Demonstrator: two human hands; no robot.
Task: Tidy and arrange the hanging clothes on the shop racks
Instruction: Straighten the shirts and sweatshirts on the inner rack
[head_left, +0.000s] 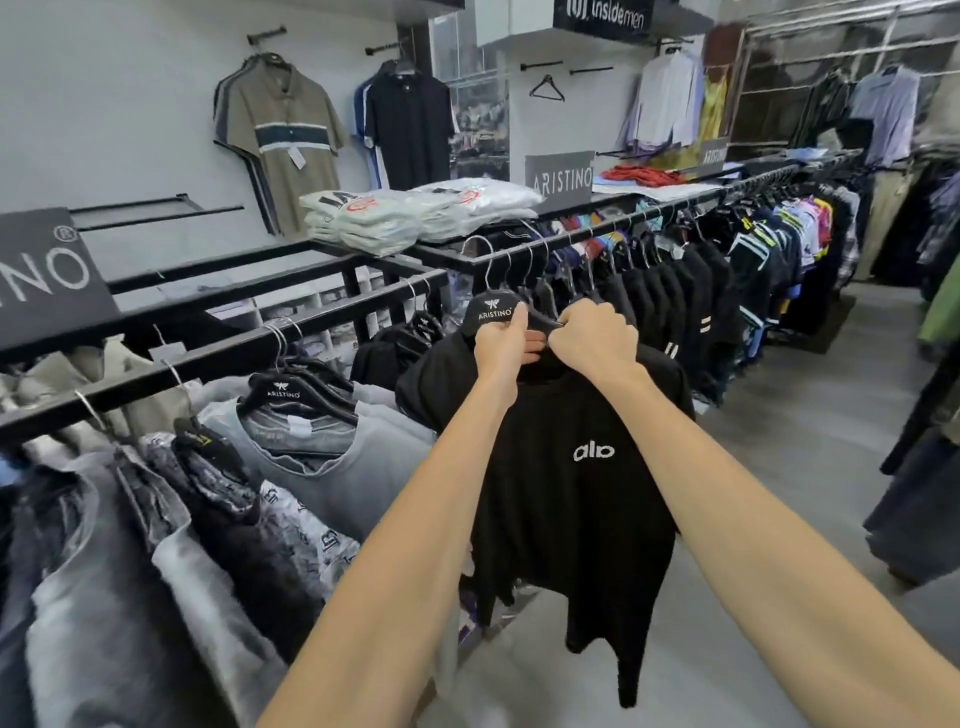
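A black T-shirt (576, 499) with a white "alo" print hangs on a black Aristino hanger (493, 310) in the middle of the view. The hanger's metal hook sits on the black rack rail (597, 228). My left hand (503, 345) grips the hanger and the shirt's collar from the left. My right hand (592, 338) grips the collar and the hanger's right arm, its fingers curled over the fabric. Both hands meet at the neckline. More black shirts (670, 296) hang behind on the same rail.
Grey and patterned shirts (322, 467) hang on a lower rail (218, 358) at the left. Folded white shirts (415, 208) lie on the rack top. A long row of coloured clothes (795, 223) runs to the back right. Grey floor (810, 431) lies to the right.
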